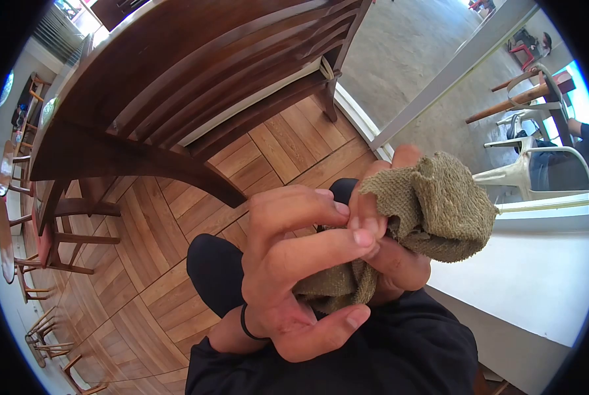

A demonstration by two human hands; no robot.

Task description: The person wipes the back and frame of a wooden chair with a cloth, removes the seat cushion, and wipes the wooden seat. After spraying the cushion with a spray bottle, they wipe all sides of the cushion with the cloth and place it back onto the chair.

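Observation:
An olive-green textured cloth (456,207) is bunched up in front of my body, right of the middle. My right hand (396,243) grips it, with the cloth bulging above and beside the fingers. My left hand (301,263), with a dark band at the wrist, is curved around the lower part of the cloth. Its fingertips touch the fingers of my right hand, and its thumb is held apart below. Part of the cloth is hidden behind the fingers.
A dark wooden slatted bench (196,92) stands ahead and left on the parquet floor (156,276). A white ledge (518,283) and window frame (452,72) lie to the right. Beyond the glass are a white metal chair (522,168) and part of a person (581,131).

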